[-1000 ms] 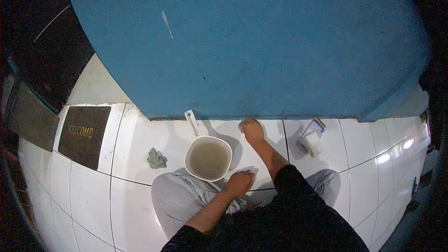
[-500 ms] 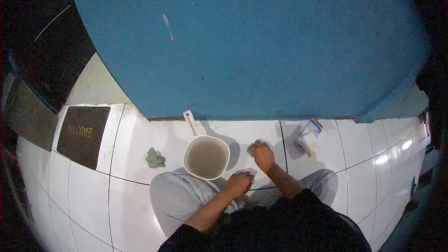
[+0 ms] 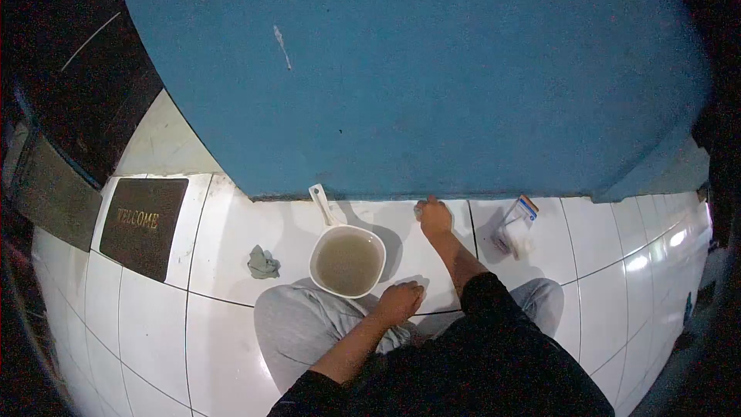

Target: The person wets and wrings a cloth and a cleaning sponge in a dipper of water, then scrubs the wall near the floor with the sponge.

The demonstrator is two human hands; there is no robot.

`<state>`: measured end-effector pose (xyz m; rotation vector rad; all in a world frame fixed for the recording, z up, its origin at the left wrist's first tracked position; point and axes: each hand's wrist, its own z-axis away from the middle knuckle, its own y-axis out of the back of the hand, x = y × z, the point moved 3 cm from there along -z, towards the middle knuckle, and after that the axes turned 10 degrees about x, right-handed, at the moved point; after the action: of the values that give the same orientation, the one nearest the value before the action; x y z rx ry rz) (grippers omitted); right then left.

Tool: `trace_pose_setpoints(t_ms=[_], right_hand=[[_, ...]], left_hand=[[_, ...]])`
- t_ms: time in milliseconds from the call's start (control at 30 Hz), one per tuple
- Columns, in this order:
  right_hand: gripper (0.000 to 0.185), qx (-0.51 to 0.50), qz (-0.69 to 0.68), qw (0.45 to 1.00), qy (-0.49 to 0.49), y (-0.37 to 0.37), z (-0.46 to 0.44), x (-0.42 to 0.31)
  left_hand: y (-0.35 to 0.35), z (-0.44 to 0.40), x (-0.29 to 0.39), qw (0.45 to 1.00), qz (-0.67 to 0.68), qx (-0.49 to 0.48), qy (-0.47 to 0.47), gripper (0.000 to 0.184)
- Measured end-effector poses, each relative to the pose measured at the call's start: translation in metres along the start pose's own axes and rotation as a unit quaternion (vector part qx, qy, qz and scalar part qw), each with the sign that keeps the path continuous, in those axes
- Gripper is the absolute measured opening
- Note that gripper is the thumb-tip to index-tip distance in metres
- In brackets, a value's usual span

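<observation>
My right hand (image 3: 434,215) is on the white tiles close to the foot of the blue wall, its fingers closed round something small that I cannot make out. Near my lap, my left hand (image 3: 400,301) rests low with its fingers curled; what it holds, if anything, is hidden. Just left of the hands stands a white dipper (image 3: 315,282) of cloudy water (image 3: 347,262), its handle (image 3: 323,205) pointing to the wall. A crumpled grey-green cloth (image 3: 263,262) lies farther left. Right of my right hand is a clear plastic packet (image 3: 515,233) with a blue and orange label.
The blue wall (image 3: 417,93) rises straight ahead from the tiled floor (image 3: 231,332). A dark WELCOME mat (image 3: 143,228) lies at the left. My crossed legs (image 3: 297,324) in grey trousers frame the near side of the dipper.
My right hand first drew back from the wall, then moved forward to its foot again, now slightly farther right than at first. My left hand has stayed nearly in place.
</observation>
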<state>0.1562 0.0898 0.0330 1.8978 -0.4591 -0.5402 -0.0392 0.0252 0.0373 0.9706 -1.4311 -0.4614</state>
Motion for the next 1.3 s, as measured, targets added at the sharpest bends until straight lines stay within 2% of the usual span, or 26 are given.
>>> trace_pose_setpoints(t_ms=[67,133,200,333,500,667,833,900,933,1000,1067,1167,1300], right_hand=[[0.022,-0.034,0.015,0.999,0.0,0.017,0.022,0.006],[0.026,-0.074,0.007,0.996,0.051,0.036,0.054,0.007],[0.028,-0.081,0.016,0.996,0.041,0.043,0.088,0.012],[0.025,-0.056,-0.02,0.998,0.014,0.043,0.108,0.018],[0.016,0.003,-0.03,0.999,0.013,0.022,0.056,0.021],[0.013,0.05,-0.036,0.998,-0.033,0.007,-0.003,0.024],[0.014,0.043,0.016,0.999,0.007,0.002,-0.015,0.026],[0.013,0.011,-0.075,0.995,-0.057,-0.006,-0.004,0.032],[0.013,0.012,-0.073,0.996,-0.056,0.007,0.006,0.029],[0.01,-0.055,-0.027,0.997,0.041,0.033,0.04,0.021],[0.012,-0.098,-0.005,0.993,0.062,0.045,0.066,0.015],[0.014,-0.118,0.006,0.987,0.107,0.051,0.09,0.012],[0.022,-0.071,-0.005,0.992,0.101,0.05,0.075,0.008]], left_hand=[[0.0,0.0,0.001,1.0,-0.021,0.012,0.005,0.018],[-0.005,0.0,-0.002,0.999,-0.02,0.021,-0.014,0.016],[0.006,0.003,0.007,0.999,-0.011,0.047,-0.015,0.013],[0.004,0.002,0.01,0.999,-0.044,0.021,-0.013,0.014],[-0.001,-0.001,0.008,0.999,-0.035,0.009,-0.023,0.015],[-0.003,-0.002,0.002,0.999,-0.018,0.019,-0.026,0.015],[-0.004,-0.002,0.002,1.0,-0.008,0.014,-0.015,0.015],[-0.005,-0.002,0.0,0.999,-0.008,0.03,-0.014,0.015],[-0.003,-0.003,0.001,0.999,-0.007,0.032,-0.015,0.015],[-0.001,-0.002,0.003,1.0,-0.022,0.014,-0.016,0.015],[0.001,-0.002,0.006,0.999,-0.021,0.018,-0.025,0.015],[-0.001,-0.002,0.008,0.999,-0.024,0.016,-0.026,0.014],[0.004,-0.002,0.008,0.999,-0.007,0.04,-0.029,0.013]])
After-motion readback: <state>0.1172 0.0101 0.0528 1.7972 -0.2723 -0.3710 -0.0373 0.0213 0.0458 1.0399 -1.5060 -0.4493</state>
